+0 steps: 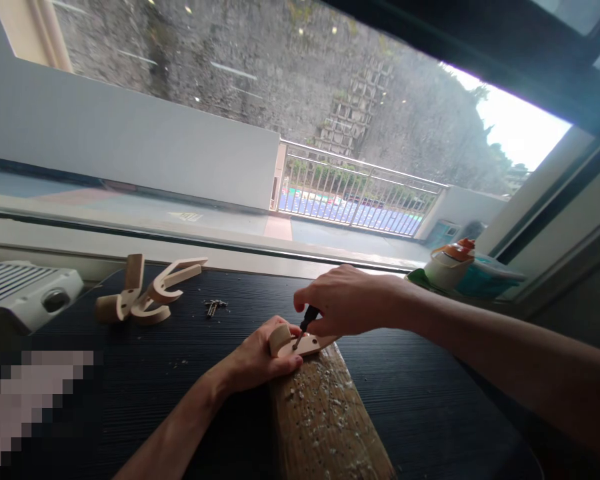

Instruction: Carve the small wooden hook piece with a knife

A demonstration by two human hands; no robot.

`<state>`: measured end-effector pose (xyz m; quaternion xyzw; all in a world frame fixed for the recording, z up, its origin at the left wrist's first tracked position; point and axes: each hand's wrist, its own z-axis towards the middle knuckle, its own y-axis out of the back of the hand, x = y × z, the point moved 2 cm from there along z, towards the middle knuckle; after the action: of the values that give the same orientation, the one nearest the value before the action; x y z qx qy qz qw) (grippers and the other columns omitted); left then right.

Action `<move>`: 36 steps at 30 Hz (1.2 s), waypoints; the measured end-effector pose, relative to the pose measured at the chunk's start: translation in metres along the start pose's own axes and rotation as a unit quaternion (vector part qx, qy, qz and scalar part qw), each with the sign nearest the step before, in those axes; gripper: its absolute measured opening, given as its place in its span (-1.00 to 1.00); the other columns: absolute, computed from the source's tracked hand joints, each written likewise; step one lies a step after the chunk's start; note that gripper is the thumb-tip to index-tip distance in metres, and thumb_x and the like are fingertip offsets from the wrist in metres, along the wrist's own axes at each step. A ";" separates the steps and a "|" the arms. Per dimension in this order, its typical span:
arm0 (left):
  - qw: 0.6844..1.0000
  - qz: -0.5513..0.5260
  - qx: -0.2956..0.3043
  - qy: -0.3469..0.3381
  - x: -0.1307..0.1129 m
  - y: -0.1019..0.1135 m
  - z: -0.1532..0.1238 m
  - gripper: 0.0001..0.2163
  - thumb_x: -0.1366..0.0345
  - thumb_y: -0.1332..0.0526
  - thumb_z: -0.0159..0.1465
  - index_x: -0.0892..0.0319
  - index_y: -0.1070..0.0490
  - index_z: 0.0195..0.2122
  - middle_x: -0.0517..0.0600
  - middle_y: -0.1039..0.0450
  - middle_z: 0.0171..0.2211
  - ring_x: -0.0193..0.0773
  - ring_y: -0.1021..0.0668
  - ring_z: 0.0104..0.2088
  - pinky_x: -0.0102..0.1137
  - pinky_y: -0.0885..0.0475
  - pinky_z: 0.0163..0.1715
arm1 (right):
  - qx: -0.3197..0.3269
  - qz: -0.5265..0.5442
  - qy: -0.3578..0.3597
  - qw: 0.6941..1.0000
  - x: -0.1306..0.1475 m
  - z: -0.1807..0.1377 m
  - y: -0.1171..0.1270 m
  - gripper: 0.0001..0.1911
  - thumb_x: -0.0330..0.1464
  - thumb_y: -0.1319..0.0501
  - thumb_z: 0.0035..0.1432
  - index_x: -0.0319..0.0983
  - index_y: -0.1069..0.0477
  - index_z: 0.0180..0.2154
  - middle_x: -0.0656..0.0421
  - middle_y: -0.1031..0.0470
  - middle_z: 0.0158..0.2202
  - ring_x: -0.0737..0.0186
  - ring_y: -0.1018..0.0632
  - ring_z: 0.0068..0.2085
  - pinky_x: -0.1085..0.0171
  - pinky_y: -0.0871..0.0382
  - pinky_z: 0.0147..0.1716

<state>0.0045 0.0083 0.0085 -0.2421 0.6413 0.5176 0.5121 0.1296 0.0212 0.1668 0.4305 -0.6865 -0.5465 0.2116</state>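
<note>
My left hand [263, 357] grips a pale wooden hook [307, 345] with a curled end, pressing it on the far end of a thick wooden block [325, 420]. The block's top is pitted with small holes and strewn with chips. My right hand [343, 303] is closed round the black handle of a screwdriver [309, 319]. Its shaft slants down to the flat part of the hook, near a hole. A second dark hole shows farther right on the hook. Whether a screw sits under the tip is too small to tell.
Several similar wooden hooks [155, 293] lie in a heap at the back left of the dark table [220, 400]. Beside them is a small pile of screws [213, 307]. A white appliance [27, 293] stands far left; a white bottle with an orange cap [447, 267] stands back right, by the window.
</note>
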 end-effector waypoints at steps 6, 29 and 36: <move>1.000 -0.007 0.012 0.012 0.002 0.002 0.000 -0.67 0.22 -0.24 0.05 0.15 -0.32 -0.15 -0.05 -0.37 -0.21 -0.22 -0.45 -0.20 -0.41 -0.35 -0.23 | 0.035 0.009 0.068 0.997 0.003 0.009 0.003 -0.76 -0.43 -0.13 0.00 -0.15 -0.50 -0.27 0.23 -0.50 -0.38 0.36 -0.36 -0.43 0.35 -0.08 -0.49; 1.000 0.019 0.010 0.017 -0.003 0.001 0.000 -0.68 0.18 -0.21 0.07 0.13 -0.35 -0.14 -0.06 -0.38 -0.21 -0.23 -0.46 -0.23 -0.42 -0.36 -0.23 | -0.019 0.025 0.041 0.999 -0.006 0.000 -0.003 -0.75 -0.36 -0.12 0.04 -0.16 -0.50 -0.23 0.16 -0.52 -0.31 0.30 -0.43 -0.35 0.33 -0.12 -0.43; 1.000 0.006 0.007 0.028 -0.003 0.001 0.000 -0.66 0.20 -0.21 0.07 0.14 -0.33 -0.11 -0.04 -0.41 -0.18 -0.18 -0.47 -0.19 -0.40 -0.37 -0.23 | 0.016 0.036 0.074 0.996 -0.002 0.011 -0.008 -0.76 -0.43 -0.10 0.05 -0.22 -0.52 -0.29 0.13 -0.50 -0.34 0.35 -0.37 -0.40 0.34 -0.11 -0.45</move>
<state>0.0046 0.0078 0.0114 -0.2493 0.6606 0.5090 0.4923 0.1256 0.0290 0.1561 0.4481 -0.6929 -0.4939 0.2741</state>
